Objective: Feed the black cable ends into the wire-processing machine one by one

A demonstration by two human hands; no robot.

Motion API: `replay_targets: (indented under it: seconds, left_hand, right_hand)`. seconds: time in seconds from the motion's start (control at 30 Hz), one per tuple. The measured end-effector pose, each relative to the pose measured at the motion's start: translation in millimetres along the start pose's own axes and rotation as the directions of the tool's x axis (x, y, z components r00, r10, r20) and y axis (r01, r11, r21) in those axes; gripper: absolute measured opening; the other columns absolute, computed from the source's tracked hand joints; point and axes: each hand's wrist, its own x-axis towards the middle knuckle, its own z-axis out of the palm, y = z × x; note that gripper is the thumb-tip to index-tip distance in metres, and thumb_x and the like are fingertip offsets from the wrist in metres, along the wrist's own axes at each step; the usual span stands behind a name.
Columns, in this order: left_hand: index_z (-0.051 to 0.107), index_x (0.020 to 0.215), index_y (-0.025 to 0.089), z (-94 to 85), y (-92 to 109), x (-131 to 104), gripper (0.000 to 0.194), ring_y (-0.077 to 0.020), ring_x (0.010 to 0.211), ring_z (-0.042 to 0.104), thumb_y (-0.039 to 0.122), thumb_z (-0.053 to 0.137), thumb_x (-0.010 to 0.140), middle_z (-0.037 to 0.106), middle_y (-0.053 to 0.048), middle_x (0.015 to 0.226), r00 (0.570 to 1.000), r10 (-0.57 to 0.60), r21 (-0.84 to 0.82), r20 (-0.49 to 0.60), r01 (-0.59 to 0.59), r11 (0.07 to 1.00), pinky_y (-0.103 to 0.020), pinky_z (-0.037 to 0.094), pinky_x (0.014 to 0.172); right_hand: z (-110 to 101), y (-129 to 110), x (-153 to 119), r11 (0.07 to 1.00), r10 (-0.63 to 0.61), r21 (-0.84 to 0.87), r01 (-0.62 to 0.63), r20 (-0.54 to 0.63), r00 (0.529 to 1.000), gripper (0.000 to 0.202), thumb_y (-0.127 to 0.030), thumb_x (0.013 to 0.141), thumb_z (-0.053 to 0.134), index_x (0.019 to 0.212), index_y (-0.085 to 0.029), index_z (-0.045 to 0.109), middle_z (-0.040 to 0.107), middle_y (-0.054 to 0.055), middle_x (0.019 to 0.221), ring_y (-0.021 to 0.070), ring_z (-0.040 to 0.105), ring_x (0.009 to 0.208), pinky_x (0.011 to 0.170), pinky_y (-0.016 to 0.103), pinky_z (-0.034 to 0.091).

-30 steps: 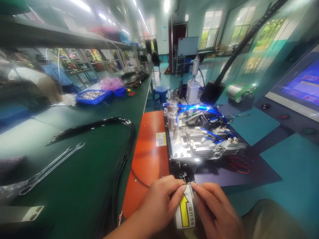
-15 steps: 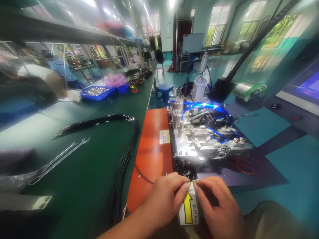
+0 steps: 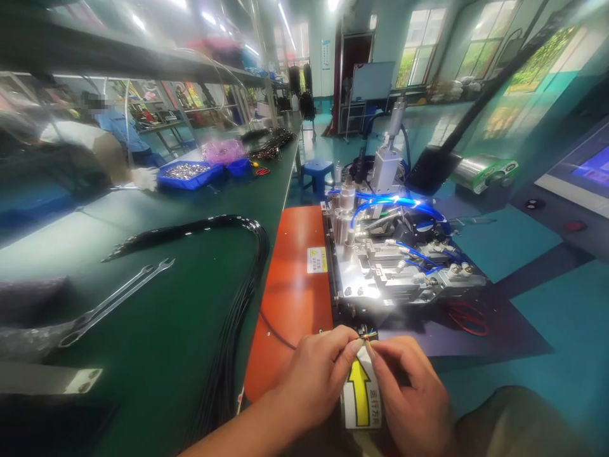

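Note:
My left hand [image 3: 323, 365] is closed in a pinch on a thin black cable [image 3: 278, 333], close to its stripped end. Several fine coloured wires [image 3: 370, 334] fan out of that end, just beyond the fingertips. My right hand [image 3: 412, 381] pinches at these wires with thumb and forefinger, almost touching the left fingertips. Below the fingers is a white label with a yellow arrow [image 3: 360, 393]. An orange panel [image 3: 295, 292] lies under the cable, beside a metal machine [image 3: 380, 273] with blue air tubes.
On the green bench [image 3: 157, 330] at left lie a bundle of black cables [image 3: 238, 298] and two spanners [image 3: 118, 301]. Farther back stands a blue tray [image 3: 188, 176] of small metal parts, near a co-worker's gloved hand [image 3: 145, 179]. A screen [image 3: 592, 162] is at right.
The coloured wire ends now stick up and spread above my fingertips, where before they were mostly hidden. Both hands stay nearly in place; the view has shifted slightly.

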Motion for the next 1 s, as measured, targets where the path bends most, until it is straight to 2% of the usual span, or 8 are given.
replay_targets:
  seconds: [0.2,0.3,0.37,0.47,0.57,0.63,0.83,1.0]
  left_hand:
    - [0.059,0.096,0.022,-1.2,-1,-1,0.033,-0.0134,0.075,0.053,0.044,0.036,0.103,0.061,0.000,0.082,1.000,0.024,0.010,0.016,-0.024,1.000,-0.024,0.038,0.067]
    - [0.060,0.098,0.023,-0.9,0,-1,0.030,-0.0132,0.077,0.054,0.041,0.037,0.102,0.063,0.000,0.085,0.999,0.041,-0.005,0.019,-0.041,0.999,-0.023,0.038,0.068]
    - [0.061,0.099,0.023,-0.7,1,-1,0.028,-0.0129,0.078,0.054,0.039,0.039,0.102,0.064,0.001,0.085,0.998,0.050,-0.016,0.025,-0.049,0.999,-0.023,0.038,0.068]
    - [0.062,0.099,0.022,-1.2,2,-1,0.027,-0.0131,0.078,0.054,0.037,0.040,0.102,0.064,0.000,0.086,0.998,0.051,-0.022,0.032,-0.051,0.998,-0.023,0.038,0.068]
    - [0.062,0.100,0.021,-1.8,0,-1,0.027,-0.0136,0.079,0.055,0.036,0.040,0.101,0.065,-0.001,0.089,0.998,0.061,-0.017,0.027,-0.060,0.998,-0.024,0.039,0.069]
    - [0.062,0.101,0.021,-1.5,-1,-1,0.026,-0.0134,0.080,0.055,0.036,0.041,0.101,0.065,-0.001,0.090,0.997,0.076,-0.023,0.026,-0.076,0.997,-0.024,0.039,0.070]
    - [0.062,0.101,0.023,0.6,-4,-2,0.023,-0.0126,0.080,0.054,0.035,0.042,0.101,0.065,0.001,0.090,0.995,0.098,-0.025,0.014,-0.097,0.995,-0.023,0.039,0.071]
    - [0.061,0.099,0.023,0.7,-3,-2,0.023,-0.0127,0.080,0.053,0.035,0.042,0.101,0.065,0.001,0.089,0.995,0.101,-0.012,0.009,-0.101,0.995,-0.024,0.038,0.071]
  right_hand:
    - [0,1,-1,0.996,0.048,0.077,-0.051,0.038,0.998,0.015,-0.034,0.093,0.060,0.090,-0.022,0.069,0.066,0.002,0.086,0.0128,0.064,0.075,0.066,0.020,0.052]
    - [-12,3,2,0.968,0.145,0.179,-0.175,0.166,0.975,0.020,-0.039,0.091,0.062,0.090,-0.020,0.068,0.065,0.004,0.087,0.0148,0.063,0.077,0.066,0.021,0.051]
    - [-21,5,4,0.904,0.240,0.288,-0.317,0.273,0.932,0.026,-0.044,0.089,0.064,0.095,-0.018,0.066,0.064,0.005,0.088,0.0155,0.062,0.078,0.066,0.022,0.050]
    - [-31,10,8,0.737,0.373,0.416,-0.533,0.408,0.833,0.035,-0.050,0.089,0.062,0.102,-0.017,0.062,0.058,0.002,0.081,0.0122,0.053,0.070,0.058,0.020,0.043]
    - [-33,14,12,0.564,0.407,0.481,-0.671,0.546,0.733,0.036,-0.051,0.093,0.057,0.106,-0.017,0.060,0.049,-0.001,0.073,0.0089,0.040,0.062,0.053,0.020,0.032]
    - [-32,13,14,0.507,0.383,0.497,-0.704,0.601,0.701,0.036,-0.050,0.093,0.058,0.107,-0.017,0.060,0.046,-0.002,0.072,0.0083,0.037,0.062,0.053,0.020,0.029]
    - [-31,0,20,0.587,0.355,0.433,-0.684,0.621,0.699,0.040,-0.051,0.086,0.067,0.103,-0.014,0.063,0.050,-0.001,0.078,0.0077,0.039,0.064,0.054,0.020,0.029]
    - [-31,-6,23,0.587,0.375,0.426,-0.688,0.610,0.698,0.038,-0.050,0.086,0.067,0.099,-0.014,0.063,0.048,-0.002,0.071,0.0073,0.037,0.061,0.053,0.020,0.027]
